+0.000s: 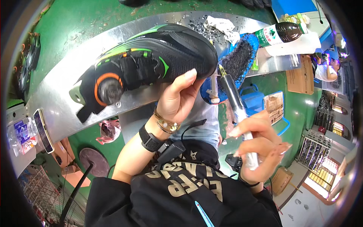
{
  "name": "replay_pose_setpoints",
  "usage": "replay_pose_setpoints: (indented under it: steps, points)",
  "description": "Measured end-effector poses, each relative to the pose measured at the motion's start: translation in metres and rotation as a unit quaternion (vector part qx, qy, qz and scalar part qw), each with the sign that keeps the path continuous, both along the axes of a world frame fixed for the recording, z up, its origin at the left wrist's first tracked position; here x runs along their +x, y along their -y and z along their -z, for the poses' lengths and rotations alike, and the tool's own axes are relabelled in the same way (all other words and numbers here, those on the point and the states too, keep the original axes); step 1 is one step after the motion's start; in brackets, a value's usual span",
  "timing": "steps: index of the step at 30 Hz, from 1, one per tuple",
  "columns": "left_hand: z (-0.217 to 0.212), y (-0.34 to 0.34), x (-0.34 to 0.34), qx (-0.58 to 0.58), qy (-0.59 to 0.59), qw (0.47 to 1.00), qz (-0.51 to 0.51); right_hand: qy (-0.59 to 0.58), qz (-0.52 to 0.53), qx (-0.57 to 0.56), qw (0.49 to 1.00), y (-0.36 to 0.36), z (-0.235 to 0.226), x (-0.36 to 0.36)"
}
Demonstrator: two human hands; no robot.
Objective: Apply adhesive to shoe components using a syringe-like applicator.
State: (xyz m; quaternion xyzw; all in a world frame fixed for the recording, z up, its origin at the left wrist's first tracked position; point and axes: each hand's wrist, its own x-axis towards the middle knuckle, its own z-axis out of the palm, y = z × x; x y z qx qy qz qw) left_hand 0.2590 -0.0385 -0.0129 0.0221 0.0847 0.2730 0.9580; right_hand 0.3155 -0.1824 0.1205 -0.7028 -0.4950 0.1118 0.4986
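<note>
while closed on shoe point(181, 51) and tool point(232, 92), left grip point(177, 96) and right grip point(262, 145) by a littered metal table point(62, 111), green floor point(70, 24) below

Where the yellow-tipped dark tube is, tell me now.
Right of centre in the head view: the right hand holds the dark tube, its yellow tip beside the black shoe's toe.

A shiny metal bench point(56, 108) stretches across the green floor point(87, 19) — scattered black crumbs point(197, 26), a crumpled white cloth point(222, 25) and a dark bottle point(289, 32) with a green-and-white label on it.
</note>
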Motion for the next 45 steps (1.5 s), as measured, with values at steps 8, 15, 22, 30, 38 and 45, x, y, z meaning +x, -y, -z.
replay_pose_setpoints:
  steps: [8,15,22,30,38,45]
  points:
    - [-0.038,-0.018,0.012,-0.038,-0.012,0.999,-0.016,0.051,0.003,0.034,0.998,-0.021,0.008,0.004]
    - [-0.013,-0.009,0.005,-0.046,0.021,0.999,0.019,0.006,0.002,0.01,1.0,-0.021,0.004,0.009]
    - [-0.011,-0.009,0.008,-0.002,0.028,1.0,-0.004,-0.017,-0.013,0.022,1.0,-0.016,-0.004,0.009]
    - [-0.052,-0.022,0.008,-0.06,-0.015,0.998,-0.017,0.073,-0.032,0.018,0.997,-0.014,0.013,-0.002]
    - [-0.061,-0.02,-0.014,-0.044,0.044,0.998,-0.011,-0.048,0.109,0.232,0.965,-0.07,0.029,0.03]
    - [-0.04,-0.007,-0.052,-0.001,0.036,0.998,0.053,-0.086,0.062,0.157,0.982,-0.138,0.037,0.022]
